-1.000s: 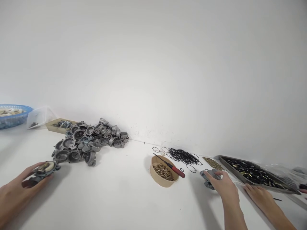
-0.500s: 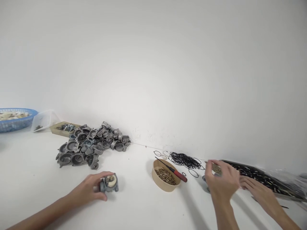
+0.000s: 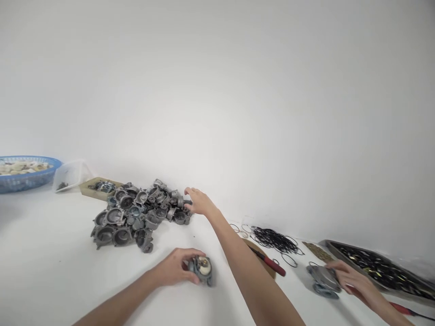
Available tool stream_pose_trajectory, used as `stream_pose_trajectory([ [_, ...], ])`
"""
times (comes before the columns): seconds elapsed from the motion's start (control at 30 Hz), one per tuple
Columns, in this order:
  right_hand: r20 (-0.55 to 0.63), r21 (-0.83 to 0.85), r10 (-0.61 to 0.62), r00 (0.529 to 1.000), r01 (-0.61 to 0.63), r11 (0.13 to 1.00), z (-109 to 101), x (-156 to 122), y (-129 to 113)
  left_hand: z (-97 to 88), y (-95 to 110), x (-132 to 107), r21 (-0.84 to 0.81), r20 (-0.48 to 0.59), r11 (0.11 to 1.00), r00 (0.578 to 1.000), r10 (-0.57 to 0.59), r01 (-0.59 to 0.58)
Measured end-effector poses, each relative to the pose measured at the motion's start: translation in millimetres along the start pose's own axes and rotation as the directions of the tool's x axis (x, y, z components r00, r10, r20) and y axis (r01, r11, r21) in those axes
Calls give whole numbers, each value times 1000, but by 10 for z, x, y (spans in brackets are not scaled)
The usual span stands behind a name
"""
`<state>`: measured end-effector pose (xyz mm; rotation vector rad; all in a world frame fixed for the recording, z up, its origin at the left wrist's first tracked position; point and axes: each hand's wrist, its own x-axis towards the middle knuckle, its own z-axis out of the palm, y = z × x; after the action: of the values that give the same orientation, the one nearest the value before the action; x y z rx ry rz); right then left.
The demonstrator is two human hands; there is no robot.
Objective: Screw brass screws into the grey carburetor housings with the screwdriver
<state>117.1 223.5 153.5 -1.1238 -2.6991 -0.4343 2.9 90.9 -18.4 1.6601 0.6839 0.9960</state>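
Carburetor [image 3: 205, 267], one, white float showing: near the front of the tabletop [image 3: 50, 253], held in the left hand. Remaining entries, left to right.

Blue basket [image 3: 34, 182], heaped with pale pieces [image 3: 22, 168]. Clear box [image 3: 76, 170], tilted, a few dark bits inside. Tan tray [image 3: 93, 194], small metal parts [image 3: 106, 186] within; beside the pile.

Bowls [image 3: 115, 216], grey metal, a loose pile, many with hollows showing.

Hands, two. Left hand [image 3: 177, 268]: thumb and fingers closed about the carburetor's side. Right hand [image 3: 201, 202]: at the pile's right end, fingers bent, partly open, about one bowl; whether it has a firm hold cannot be told. Its forearm crosses in front of the tub.

Tub [image 3: 271, 270], mostly hidden; red-handled screwdriver [image 3: 276, 267] across it. Rings [image 3: 273, 240], thin, black, bunched, some lying apart. Brass pieces [image 3: 316, 251], a flat patch.

Second carburetor [image 3: 322, 277], touched by a co-worker's hand [image 3: 355, 281]. Dark tray [image 3: 326, 244], filled with black pieces [image 3: 377, 267]. Second red-handled tool [image 3: 401, 308], partly hidden by that person's arm.
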Motion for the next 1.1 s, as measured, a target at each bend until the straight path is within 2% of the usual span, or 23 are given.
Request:
stream_pose_trajectory([
  [0.13,175,-1,60,983,-60,998,311,461,-131,-31,42,49,-30,-7,999,1000,-27,27],
  [0.3,249,-30,121,961,-117,993,488,652,-165,-64,77,94,-37,-23,998,999,-47,46],
  [0.47,233,-4,167,958,-171,985,429,626,-106,-70,70,94,-73,-10,996,999,-48,47],
  [0.67,158,189,238,958,-266,945,159,487,6,-66,71,71,-118,-2,992,999,-35,34],
  [0.77,95,344,272,958,-288,894,-37,293,68,-68,85,45,-115,-13,992,999,-46,44],
  [0.87,17,522,309,951,-272,808,-200,-93,88,-56,84,11,-106,-27,993,998,-64,61],
  [1.0,-29,742,364,931,-224,631,-263,-886,1,-17,79,-48,-86,-54,994,996,-73,68],
  [1.1,-36,835,413,910,-200,513,-153,-1508,-112,6,85,-87,-55,-52,997,997,-64,61],
])
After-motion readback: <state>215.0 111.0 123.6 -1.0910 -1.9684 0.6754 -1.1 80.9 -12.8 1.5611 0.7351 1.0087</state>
